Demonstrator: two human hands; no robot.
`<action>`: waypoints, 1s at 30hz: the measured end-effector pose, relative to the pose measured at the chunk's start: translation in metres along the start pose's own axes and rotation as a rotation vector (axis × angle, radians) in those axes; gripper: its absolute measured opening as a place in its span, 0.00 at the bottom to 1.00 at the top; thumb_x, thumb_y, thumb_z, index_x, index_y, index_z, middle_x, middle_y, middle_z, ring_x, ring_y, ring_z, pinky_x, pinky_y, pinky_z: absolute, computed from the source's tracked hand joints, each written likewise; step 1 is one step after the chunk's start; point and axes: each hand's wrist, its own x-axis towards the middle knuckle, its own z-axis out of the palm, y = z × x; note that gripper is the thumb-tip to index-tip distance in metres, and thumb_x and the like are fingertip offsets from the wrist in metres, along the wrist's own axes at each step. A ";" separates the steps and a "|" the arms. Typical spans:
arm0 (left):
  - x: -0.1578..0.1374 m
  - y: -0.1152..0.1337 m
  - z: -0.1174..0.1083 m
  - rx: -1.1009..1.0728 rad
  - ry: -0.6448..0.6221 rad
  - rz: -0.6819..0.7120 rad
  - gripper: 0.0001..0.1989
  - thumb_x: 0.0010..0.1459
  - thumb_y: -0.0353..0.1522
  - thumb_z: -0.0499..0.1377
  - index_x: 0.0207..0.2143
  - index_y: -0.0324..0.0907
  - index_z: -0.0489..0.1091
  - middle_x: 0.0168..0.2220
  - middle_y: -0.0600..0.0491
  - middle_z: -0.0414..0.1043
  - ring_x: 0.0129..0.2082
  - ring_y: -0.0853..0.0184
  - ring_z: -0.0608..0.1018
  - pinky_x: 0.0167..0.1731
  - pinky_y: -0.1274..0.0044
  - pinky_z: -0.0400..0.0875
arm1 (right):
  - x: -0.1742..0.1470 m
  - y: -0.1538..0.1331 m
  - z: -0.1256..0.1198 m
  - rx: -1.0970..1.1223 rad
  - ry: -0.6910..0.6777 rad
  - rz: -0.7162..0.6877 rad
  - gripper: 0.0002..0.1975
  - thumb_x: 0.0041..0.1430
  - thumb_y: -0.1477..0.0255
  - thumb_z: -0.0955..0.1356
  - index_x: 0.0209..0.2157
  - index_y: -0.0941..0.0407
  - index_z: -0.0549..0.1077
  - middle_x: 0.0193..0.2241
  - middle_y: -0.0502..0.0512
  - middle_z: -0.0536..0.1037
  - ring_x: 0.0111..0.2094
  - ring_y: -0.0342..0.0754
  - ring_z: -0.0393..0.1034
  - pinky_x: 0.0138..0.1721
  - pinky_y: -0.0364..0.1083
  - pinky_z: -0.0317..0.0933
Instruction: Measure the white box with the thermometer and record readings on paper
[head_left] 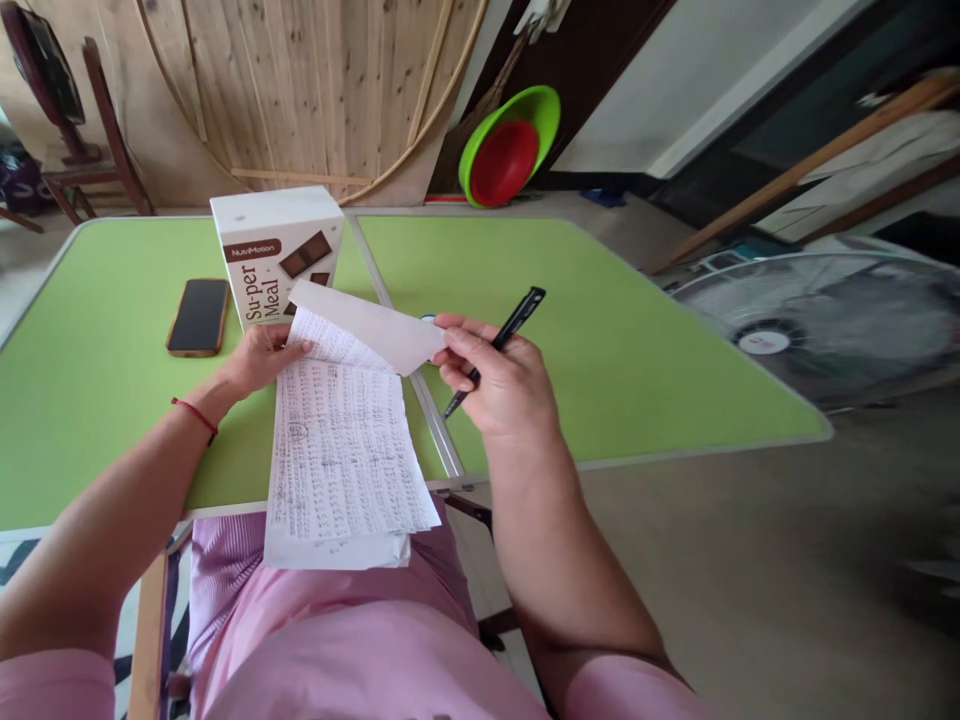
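A notepad covered in dense handwriting lies on the table's near edge, its lower end overhanging my lap. My left hand grips the pad's upper left side, thumb on top of the paper. Between the thumb and fingers of my right hand is the corner of a lifted page, folded back so its blank side shows. A black pen is also held in that hand, slanting with its tip down to the left. Some small round object behind the right fingertips is mostly hidden.
A white "Su-per Meal" box stands behind the pad on the green folding table. Left of the box lies a phone in a brown case. A large fan stands beyond the table's right side; green and red basins lean at the back.
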 end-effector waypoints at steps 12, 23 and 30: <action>-0.006 0.021 0.013 -0.547 -0.080 -0.123 0.29 0.38 0.31 0.82 0.46 0.38 0.81 0.40 0.49 0.85 0.36 0.62 0.84 0.40 0.73 0.81 | 0.002 -0.004 -0.006 0.099 0.137 -0.065 0.14 0.42 0.66 0.77 0.33 0.55 0.81 0.25 0.54 0.79 0.27 0.48 0.75 0.17 0.41 0.46; -0.011 0.034 0.013 -0.720 -0.115 -0.113 0.23 0.44 0.29 0.80 0.45 0.40 0.83 0.39 0.50 0.85 0.36 0.64 0.85 0.41 0.74 0.82 | -0.001 -0.007 -0.015 0.064 0.162 -0.057 0.19 0.40 0.66 0.76 0.38 0.52 0.81 0.27 0.50 0.74 0.25 0.44 0.64 0.19 0.42 0.46; -0.009 0.026 0.013 -0.766 -0.043 -0.186 0.15 0.48 0.32 0.79 0.37 0.38 0.82 0.32 0.49 0.83 0.31 0.61 0.85 0.35 0.72 0.83 | -0.026 0.001 -0.025 -0.198 0.183 -0.170 0.18 0.47 0.63 0.76 0.41 0.50 0.79 0.34 0.53 0.80 0.31 0.48 0.73 0.24 0.45 0.61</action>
